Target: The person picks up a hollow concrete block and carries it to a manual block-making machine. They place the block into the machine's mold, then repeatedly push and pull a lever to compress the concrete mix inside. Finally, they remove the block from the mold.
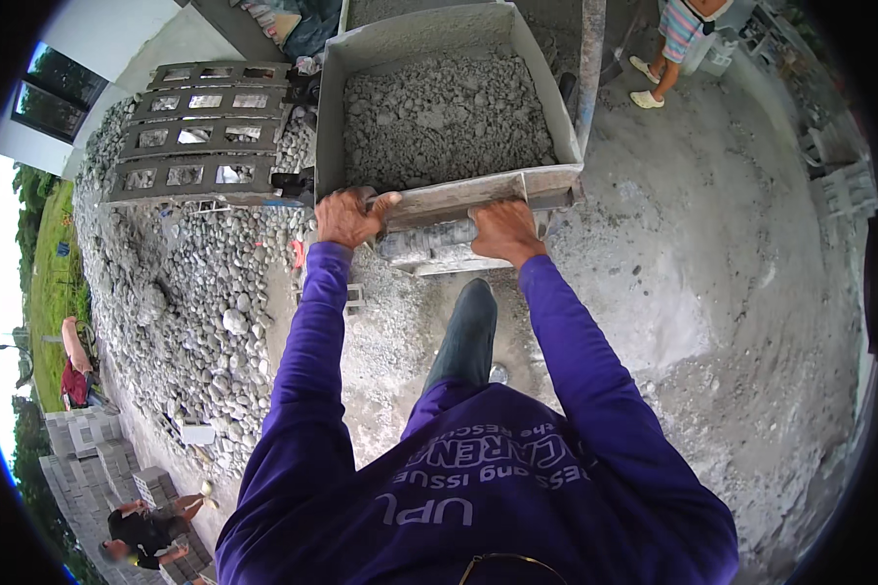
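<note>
Grey ground (693,283), gravel pile (190,292) spread at left, metal box (439,200) positioned directly ahead of the body, coarse grey mix (444,117) contained inside, near-left corner clamped by the left hand (348,216), near edge clamped right of centre by the right hand (507,232).

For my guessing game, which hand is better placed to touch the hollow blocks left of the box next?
Probably the left hand: it grips the grey box at its near left corner, closer to the hollow blocks. The right hand grips the near edge farther right.
</note>
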Action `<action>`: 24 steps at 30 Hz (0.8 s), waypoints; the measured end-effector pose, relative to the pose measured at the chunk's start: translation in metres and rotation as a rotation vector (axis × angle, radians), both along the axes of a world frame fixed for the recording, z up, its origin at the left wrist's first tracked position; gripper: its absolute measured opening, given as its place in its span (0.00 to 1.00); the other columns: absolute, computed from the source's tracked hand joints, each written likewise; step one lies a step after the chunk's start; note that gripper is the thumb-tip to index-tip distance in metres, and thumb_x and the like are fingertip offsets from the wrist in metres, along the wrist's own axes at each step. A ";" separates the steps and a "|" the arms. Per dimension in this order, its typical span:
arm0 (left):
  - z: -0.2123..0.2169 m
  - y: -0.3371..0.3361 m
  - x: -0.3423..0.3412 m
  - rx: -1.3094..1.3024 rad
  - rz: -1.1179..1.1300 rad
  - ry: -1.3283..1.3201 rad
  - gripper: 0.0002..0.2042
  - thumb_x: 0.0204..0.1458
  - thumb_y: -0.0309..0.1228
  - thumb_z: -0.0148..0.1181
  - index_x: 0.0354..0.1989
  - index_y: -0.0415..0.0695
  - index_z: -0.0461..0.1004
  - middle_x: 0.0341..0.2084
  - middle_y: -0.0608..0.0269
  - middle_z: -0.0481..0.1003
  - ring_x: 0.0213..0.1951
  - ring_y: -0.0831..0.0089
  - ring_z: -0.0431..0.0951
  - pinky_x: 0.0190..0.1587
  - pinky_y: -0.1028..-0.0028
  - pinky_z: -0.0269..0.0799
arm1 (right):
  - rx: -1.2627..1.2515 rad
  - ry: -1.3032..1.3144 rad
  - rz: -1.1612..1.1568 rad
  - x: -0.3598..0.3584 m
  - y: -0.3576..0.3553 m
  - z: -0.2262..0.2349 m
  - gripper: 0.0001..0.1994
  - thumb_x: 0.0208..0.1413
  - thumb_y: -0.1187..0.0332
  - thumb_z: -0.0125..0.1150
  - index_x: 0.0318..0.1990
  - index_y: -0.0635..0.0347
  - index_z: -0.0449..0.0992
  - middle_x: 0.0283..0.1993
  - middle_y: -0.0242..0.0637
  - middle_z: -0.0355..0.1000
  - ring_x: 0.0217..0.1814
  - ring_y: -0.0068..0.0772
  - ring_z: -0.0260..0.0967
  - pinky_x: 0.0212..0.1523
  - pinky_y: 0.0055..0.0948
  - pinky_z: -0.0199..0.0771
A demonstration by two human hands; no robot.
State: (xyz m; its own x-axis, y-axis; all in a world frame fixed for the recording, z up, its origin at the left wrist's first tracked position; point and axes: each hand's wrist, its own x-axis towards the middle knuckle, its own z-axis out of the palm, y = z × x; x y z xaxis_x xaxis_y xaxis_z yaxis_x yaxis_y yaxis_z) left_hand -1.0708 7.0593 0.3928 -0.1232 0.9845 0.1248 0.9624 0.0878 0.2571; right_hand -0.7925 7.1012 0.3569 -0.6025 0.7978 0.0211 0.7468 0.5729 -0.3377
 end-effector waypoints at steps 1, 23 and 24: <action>-0.001 0.007 -0.002 -0.004 0.015 0.019 0.39 0.48 0.75 0.51 0.36 0.45 0.85 0.24 0.49 0.80 0.33 0.49 0.82 0.39 0.55 0.76 | 0.013 -0.009 -0.019 -0.003 0.004 0.000 0.08 0.34 0.70 0.61 0.27 0.60 0.81 0.30 0.49 0.79 0.37 0.48 0.79 0.38 0.43 0.73; -0.012 0.029 -0.010 0.219 -0.148 0.106 0.29 0.53 0.64 0.56 0.32 0.47 0.83 0.26 0.56 0.79 0.31 0.53 0.81 0.36 0.59 0.75 | 0.282 0.169 -0.023 -0.013 0.021 -0.032 0.14 0.38 0.68 0.63 0.35 0.62 0.83 0.35 0.46 0.81 0.42 0.43 0.78 0.44 0.39 0.73; -0.013 0.029 -0.010 0.216 -0.132 0.109 0.30 0.53 0.65 0.56 0.32 0.47 0.83 0.26 0.56 0.80 0.31 0.53 0.81 0.36 0.59 0.75 | 0.235 0.143 -0.016 -0.012 0.022 -0.031 0.13 0.38 0.67 0.63 0.34 0.61 0.83 0.34 0.46 0.81 0.41 0.43 0.78 0.43 0.39 0.73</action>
State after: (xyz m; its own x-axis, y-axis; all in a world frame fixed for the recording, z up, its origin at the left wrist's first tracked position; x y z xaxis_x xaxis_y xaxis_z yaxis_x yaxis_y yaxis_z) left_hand -1.0805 7.0887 0.3793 0.0299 0.9404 0.3388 0.9849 -0.0855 0.1503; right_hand -0.8050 7.1233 0.3262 -0.5672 0.7704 0.2912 0.7107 0.6365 -0.2995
